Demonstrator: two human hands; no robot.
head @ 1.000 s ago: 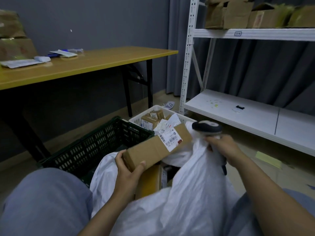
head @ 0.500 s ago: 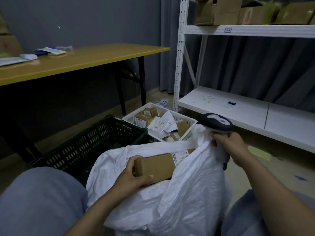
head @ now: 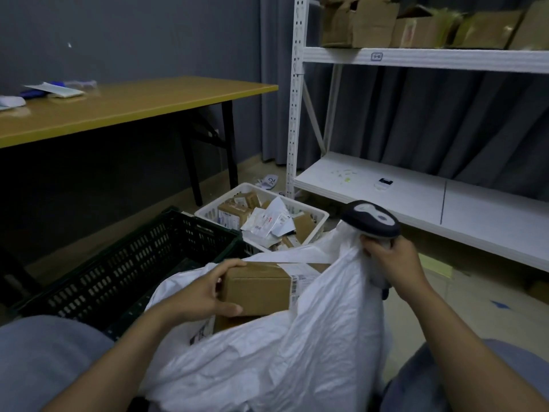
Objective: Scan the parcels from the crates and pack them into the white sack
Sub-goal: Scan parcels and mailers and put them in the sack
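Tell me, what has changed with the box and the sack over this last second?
The left hand has lowered the brown cardboard box from above the white sack into its mouth, grip unchanged. The right hand still holds the black-and-grey scanner and the sack's edge; the dark green crate and white crate stayed put.

A sack fills the lower middle of the frame. In its mouth sits a parcel, with the left hand gripping the parcel's left end. At the sack's upper right edge, the right hand holds a scanner against the rim. Left of the sack stands a near crate. Behind the sack, at centre, a far crate has more packages in it. A desk spans the upper left and a shelf rack the right.
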